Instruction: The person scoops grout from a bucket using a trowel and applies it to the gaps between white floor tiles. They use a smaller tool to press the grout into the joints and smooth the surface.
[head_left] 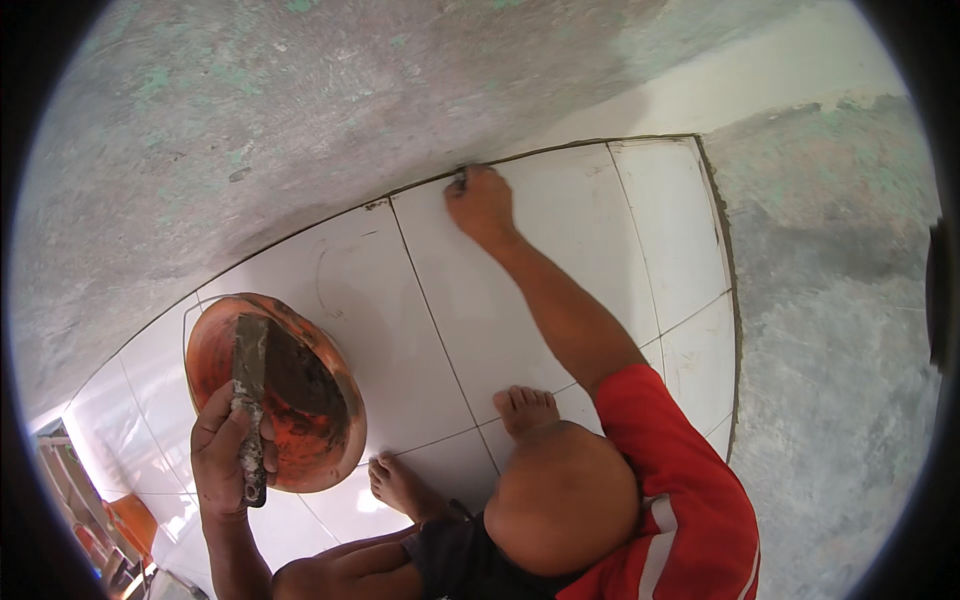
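Left hand point(228, 450) gripping trowel point(250, 400) over orange bowl point(300, 420), right hand point(482, 203) pinching grout point(461, 178) at tile point(520, 290) edge

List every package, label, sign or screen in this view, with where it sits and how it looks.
None can be made out: no package, label, sign or screen.
In view are only white floor tiles, a grey cement wall, an orange round bowl with grey mortar, and a mortar-caked trowel in the left hand.
The right hand presses the tile edge.
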